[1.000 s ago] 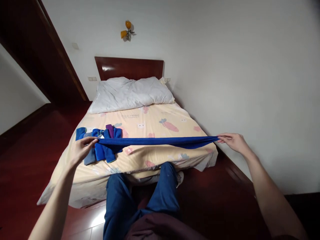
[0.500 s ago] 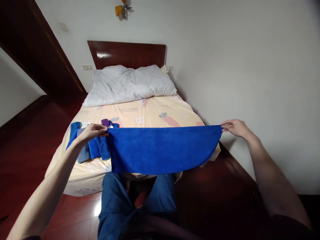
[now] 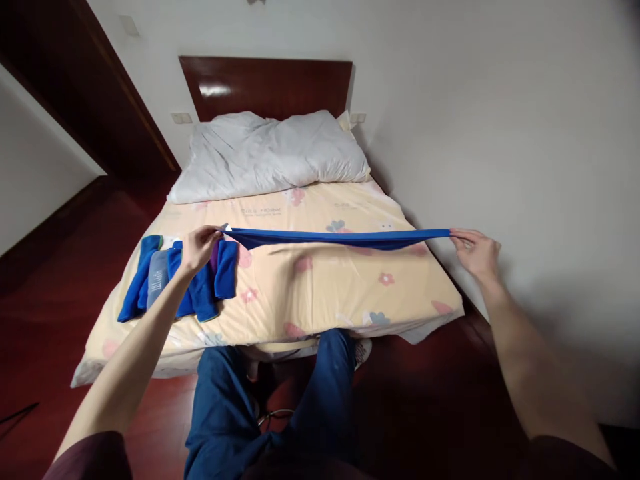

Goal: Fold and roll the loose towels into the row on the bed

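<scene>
A blue towel (image 3: 340, 237) is stretched taut between my hands above the bed, seen almost edge-on as a narrow band. My left hand (image 3: 199, 247) pinches its left corner, where a small white tag shows. The right corner is gripped between the thumb and fingers of my right hand (image 3: 477, 252). Under and beside my left forearm lie several rolled or folded towels, among them a blue one (image 3: 137, 283), a grey one with white lettering (image 3: 158, 275) and another blue one (image 3: 227, 268). A bit of purple cloth shows between them.
The bed (image 3: 320, 287) has a cream sheet printed with flowers and carrots. A crumpled white quilt (image 3: 280, 155) lies at its far end, before a dark wooden headboard (image 3: 270, 85). A white wall (image 3: 525, 167) stands close on the right. My legs (image 3: 215, 400) are at the bed's foot.
The towel hung down as a broad sheet; now its body has swung up and away over the bed, leaving a thin band in view. Both hands keep hold of its corners.
</scene>
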A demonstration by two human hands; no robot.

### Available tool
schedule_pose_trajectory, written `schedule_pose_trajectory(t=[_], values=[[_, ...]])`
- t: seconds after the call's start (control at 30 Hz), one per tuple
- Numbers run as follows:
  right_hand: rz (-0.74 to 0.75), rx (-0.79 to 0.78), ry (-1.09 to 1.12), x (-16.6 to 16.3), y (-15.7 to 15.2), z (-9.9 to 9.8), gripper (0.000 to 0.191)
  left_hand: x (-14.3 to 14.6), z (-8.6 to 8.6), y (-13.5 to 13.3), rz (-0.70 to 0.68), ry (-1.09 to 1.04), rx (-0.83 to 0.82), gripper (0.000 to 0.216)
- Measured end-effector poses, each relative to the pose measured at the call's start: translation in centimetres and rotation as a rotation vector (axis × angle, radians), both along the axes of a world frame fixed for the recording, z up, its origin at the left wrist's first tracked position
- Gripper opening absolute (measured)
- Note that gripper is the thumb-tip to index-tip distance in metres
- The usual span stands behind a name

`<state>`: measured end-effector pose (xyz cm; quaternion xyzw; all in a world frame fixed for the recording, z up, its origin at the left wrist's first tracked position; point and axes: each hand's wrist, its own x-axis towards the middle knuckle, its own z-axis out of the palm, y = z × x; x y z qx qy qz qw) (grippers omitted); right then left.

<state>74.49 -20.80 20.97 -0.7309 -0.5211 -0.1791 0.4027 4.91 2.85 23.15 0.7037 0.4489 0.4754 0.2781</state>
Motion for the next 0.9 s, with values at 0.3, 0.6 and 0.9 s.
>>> schedule_pose_trajectory(t=[0.3,0.6,0.9], values=[[0.139,-0.2,0.252,-1.1,-1.5,-12.5,0.023,-1.9,-12.4,-4.5,-0.006,0.233,-0.091,0.044],[0.091,-0.533,0.387,-3.0,-3.1,-23.0,0.023,-3.8,-24.0,-7.7,0.035,0.476,-0.327,0.044],[0.027,-0.519,0.365,-2.6,-6.3,-23.9,0.03,-3.2,-23.5,-9.5,0.125,0.418,-0.281,0.043]])
